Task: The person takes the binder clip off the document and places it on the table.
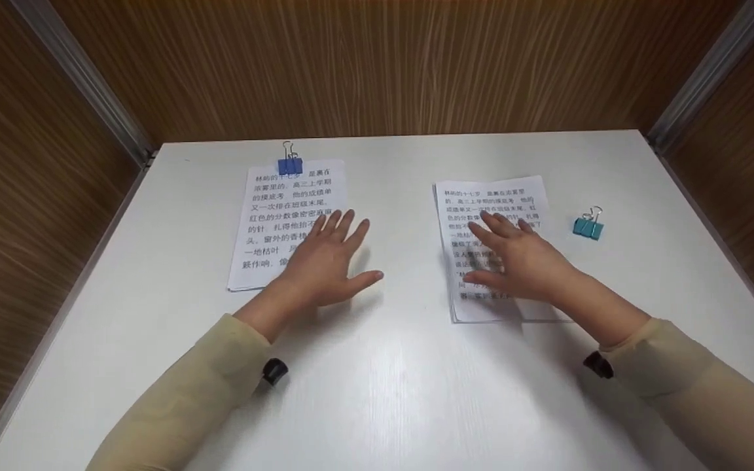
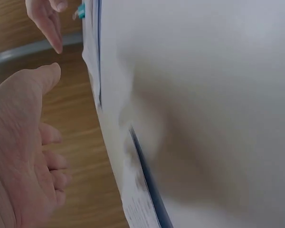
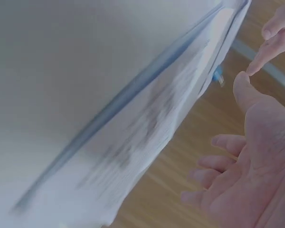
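My left hand (image 1: pixel 321 265) hovers, fingers spread, over the lower right part of a printed paper stack (image 1: pixel 269 216). A blue binder clip (image 1: pixel 290 165) grips that stack's top edge. Above the other printed stack (image 1: pixel 485 311), my right hand (image 1: pixel 527 261) is held with its fingers extended, hiding some of the text. Its sheets look slightly uneven at the edges. To the right of that stack lies a teal binder clip (image 1: pixel 588 228), apart from the paper. Both wrist views show a gap between each hand and the paper; neither hand holds anything.
The white table (image 1: pixel 390 366) carries both stacks side by side, with a strip of tabletop between them. Wood-grain panels (image 1: pixel 390 65) stand at the back and both sides, joined by metal corner strips (image 1: pixel 82 72).
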Demonstrator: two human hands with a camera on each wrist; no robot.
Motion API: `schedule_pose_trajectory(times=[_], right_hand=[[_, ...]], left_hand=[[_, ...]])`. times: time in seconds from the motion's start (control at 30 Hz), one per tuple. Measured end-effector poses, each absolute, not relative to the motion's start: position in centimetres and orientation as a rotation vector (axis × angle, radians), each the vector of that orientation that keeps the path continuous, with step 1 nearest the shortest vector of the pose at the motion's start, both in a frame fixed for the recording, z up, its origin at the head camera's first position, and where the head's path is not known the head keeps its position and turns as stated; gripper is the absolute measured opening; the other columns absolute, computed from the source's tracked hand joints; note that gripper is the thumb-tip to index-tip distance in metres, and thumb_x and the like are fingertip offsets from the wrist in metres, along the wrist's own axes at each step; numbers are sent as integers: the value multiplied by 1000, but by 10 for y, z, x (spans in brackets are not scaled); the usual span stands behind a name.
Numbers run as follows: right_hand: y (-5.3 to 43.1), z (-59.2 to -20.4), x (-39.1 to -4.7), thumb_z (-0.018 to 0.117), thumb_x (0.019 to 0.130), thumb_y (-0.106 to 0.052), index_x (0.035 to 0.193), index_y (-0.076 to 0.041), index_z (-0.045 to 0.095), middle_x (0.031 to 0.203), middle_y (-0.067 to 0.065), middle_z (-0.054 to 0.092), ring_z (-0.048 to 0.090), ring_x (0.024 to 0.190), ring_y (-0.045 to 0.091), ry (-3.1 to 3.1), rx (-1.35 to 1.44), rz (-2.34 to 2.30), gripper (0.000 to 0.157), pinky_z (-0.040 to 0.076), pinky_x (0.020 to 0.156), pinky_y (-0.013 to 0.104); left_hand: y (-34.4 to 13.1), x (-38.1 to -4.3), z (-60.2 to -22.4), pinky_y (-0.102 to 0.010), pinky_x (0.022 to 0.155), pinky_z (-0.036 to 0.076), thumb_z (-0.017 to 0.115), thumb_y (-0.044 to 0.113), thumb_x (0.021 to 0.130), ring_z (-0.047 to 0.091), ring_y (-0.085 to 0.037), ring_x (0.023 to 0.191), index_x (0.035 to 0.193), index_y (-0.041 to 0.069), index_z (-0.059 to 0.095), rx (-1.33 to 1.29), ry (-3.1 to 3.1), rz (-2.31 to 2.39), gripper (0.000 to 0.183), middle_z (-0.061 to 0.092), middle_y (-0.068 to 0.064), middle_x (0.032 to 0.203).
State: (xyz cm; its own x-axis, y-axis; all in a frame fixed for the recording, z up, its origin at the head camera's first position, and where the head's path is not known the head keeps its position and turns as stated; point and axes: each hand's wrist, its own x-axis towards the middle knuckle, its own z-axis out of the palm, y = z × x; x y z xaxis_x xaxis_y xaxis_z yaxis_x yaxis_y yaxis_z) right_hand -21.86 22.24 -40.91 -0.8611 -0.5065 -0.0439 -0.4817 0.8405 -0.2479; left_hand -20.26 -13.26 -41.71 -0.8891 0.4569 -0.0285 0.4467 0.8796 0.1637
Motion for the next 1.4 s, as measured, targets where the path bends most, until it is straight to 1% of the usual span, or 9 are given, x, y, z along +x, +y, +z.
schedule_pose_trajectory(times=[0.17, 0.3, 0.47, 0.63, 0.87, 1.03, 1.17, 1.27, 1.4], right_hand=[[183, -407, -228, 70, 96, -63, 169, -15, 32, 175, 17, 19, 18, 160, 41, 2902, -866, -357, 96, 15, 127, 65], [149, -408, -234, 65, 98, -65, 170, -17, 27, 176, 18, 14, 17, 161, 41, 2903, -939, -320, 95, 17, 127, 65], [109, -410, -243, 63, 100, -63, 170, -17, 25, 175, 18, 15, 19, 160, 40, 2912, -1007, -256, 92, 19, 126, 65], [78, -411, -249, 62, 100, -65, 170, -16, 25, 176, 18, 15, 19, 161, 39, 2919, -1029, -215, 93, 20, 127, 63], [47, -418, -255, 62, 100, -64, 171, -18, 23, 176, 16, 14, 16, 162, 37, 2885, -1000, -229, 93, 19, 128, 61], [30, -426, -259, 58, 101, -67, 172, -22, 17, 177, 15, 9, 12, 162, 36, 2863, -982, -165, 94, 18, 128, 62], [19, -434, -260, 51, 100, -74, 173, -27, 13, 178, 14, 3, 5, 163, 35, 2824, -973, -72, 94, 15, 128, 63], [12, -441, -258, 42, 101, -78, 173, -29, 11, 178, 13, 0, 1, 163, 36, 2774, -989, -15, 92, 12, 128, 64], [7, -448, -254, 33, 103, -77, 172, -29, 10, 178, 11, -1, -3, 163, 35, 2691, -988, -3, 87, 8, 129, 63]], left_hand=[[-175, -202, -421, -50, 132, 4, 45, 73, 102, 13, -38, 162, 170, 9, 24, 637, 3026, 248, 95, 17, -21, 174], [-207, -201, -426, -52, 131, 5, 47, 72, 102, 13, -41, 161, 169, 7, 24, 564, 3043, 230, 96, 17, -23, 174], [-243, -199, -432, -54, 131, 3, 47, 71, 102, 10, -44, 161, 169, 3, 22, 459, 3044, 223, 98, 15, -25, 173], [-269, -198, -438, -54, 131, 2, 48, 71, 102, 9, -46, 161, 168, 1, 21, 394, 3026, 286, 99, 15, -26, 173], [-287, -199, -446, -55, 131, 2, 48, 69, 103, 6, -46, 161, 168, 1, 21, 334, 2994, 337, 99, 14, -27, 173], [-292, -201, -451, -54, 131, 1, 49, 67, 103, 6, -46, 161, 168, 1, 20, 292, 2973, 326, 97, 13, -27, 173], [-294, -203, -456, -54, 131, 2, 48, 68, 103, 6, -46, 161, 168, 1, 20, 282, 2958, 318, 97, 13, -28, 173], [-296, -204, -460, -55, 131, 4, 47, 67, 104, 8, -47, 161, 168, 0, 21, 294, 2961, 306, 96, 15, -29, 173], [-297, -203, -464, -57, 130, 7, 48, 64, 105, 11, -48, 160, 167, 0, 24, 306, 2961, 312, 92, 18, -29, 172]])
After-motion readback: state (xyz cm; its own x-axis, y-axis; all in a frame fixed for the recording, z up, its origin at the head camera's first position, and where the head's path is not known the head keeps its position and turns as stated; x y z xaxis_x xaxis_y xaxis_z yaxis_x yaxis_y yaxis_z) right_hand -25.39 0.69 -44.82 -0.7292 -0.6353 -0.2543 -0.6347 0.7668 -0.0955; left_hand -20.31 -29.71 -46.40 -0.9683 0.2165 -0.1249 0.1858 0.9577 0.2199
